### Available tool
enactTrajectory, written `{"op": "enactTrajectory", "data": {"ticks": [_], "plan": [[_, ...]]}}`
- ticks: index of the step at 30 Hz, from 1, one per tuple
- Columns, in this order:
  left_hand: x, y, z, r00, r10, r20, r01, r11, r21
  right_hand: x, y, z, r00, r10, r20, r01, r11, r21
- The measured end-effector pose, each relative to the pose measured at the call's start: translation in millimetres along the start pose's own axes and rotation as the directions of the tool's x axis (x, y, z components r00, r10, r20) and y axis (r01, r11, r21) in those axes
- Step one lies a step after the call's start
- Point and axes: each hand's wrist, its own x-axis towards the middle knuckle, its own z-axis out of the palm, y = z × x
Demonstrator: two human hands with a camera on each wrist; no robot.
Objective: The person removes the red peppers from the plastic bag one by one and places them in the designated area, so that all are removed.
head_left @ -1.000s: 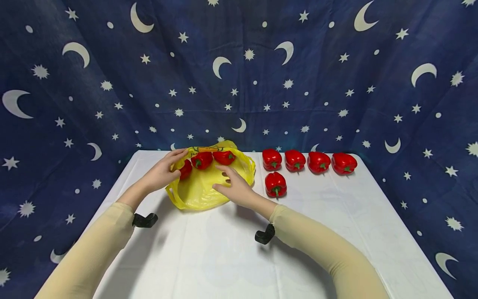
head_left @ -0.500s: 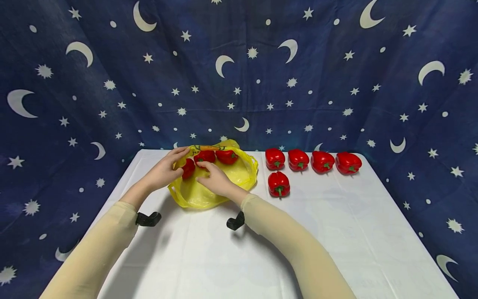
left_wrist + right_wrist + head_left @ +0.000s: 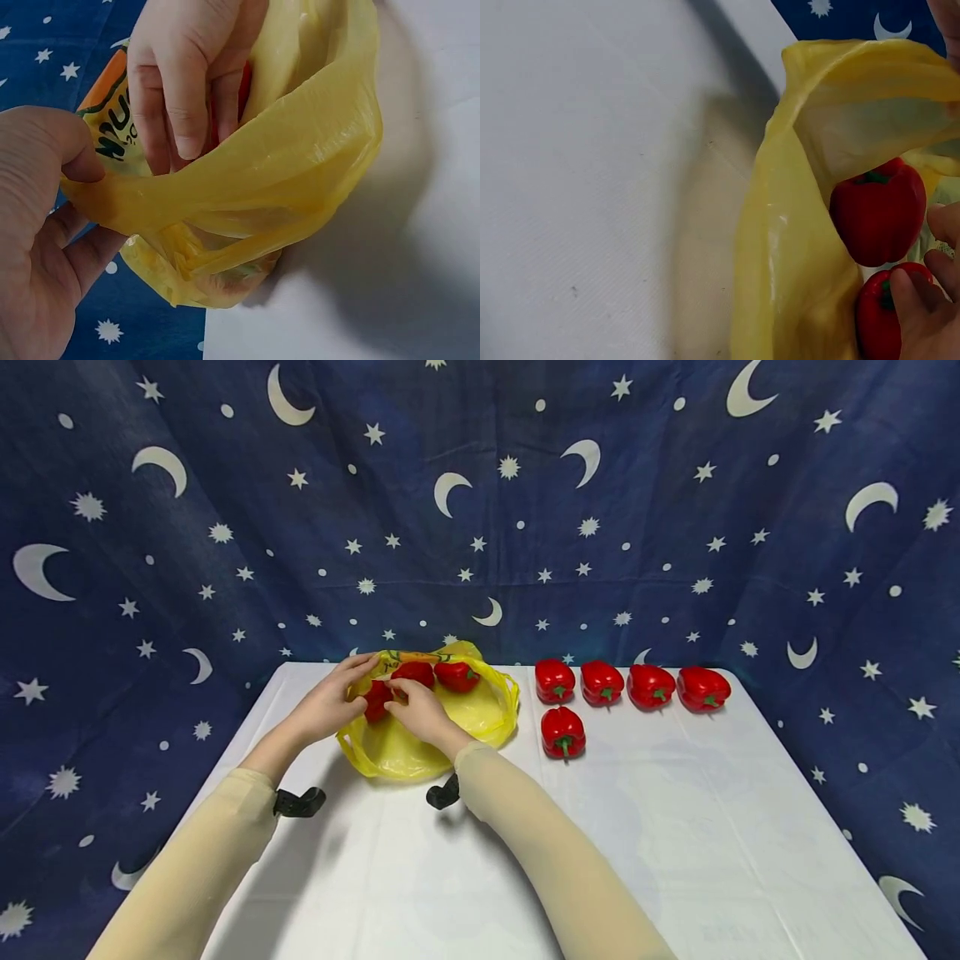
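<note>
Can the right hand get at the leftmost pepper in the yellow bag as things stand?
Probably yes. The left hand holds the yellow bag open at its rim, and the right hand is already inside, its fingers touching the leftmost pepper; nothing blocks it.

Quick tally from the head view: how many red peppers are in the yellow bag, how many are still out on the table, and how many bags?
Red peppers in the yellow bag: 3 (one clear, two partly behind the hands)
Red peppers on the white table: 5 (four in a row, one in front)
Yellow bags: 1
Total: 9 things, 8 of them peppers
</note>
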Motion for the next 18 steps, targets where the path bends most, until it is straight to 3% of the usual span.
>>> {"op": "enactTrajectory", "data": {"ticks": [12, 18], "plan": [[6.8, -9.3, -13.6, 0.998, -0.040, -0.038, 0.039, 0.998, -0.042, 12, -10, 4, 0.998, -0.043, 0.034, 0.045, 0.997, -0.066], [7.3, -13.8, -15.2, 0.997, -0.061, -0.039, 0.058, 0.995, -0.078, 18, -14, 4, 0.995, -0.054, 0.083, 0.068, 0.982, -0.174]]}}
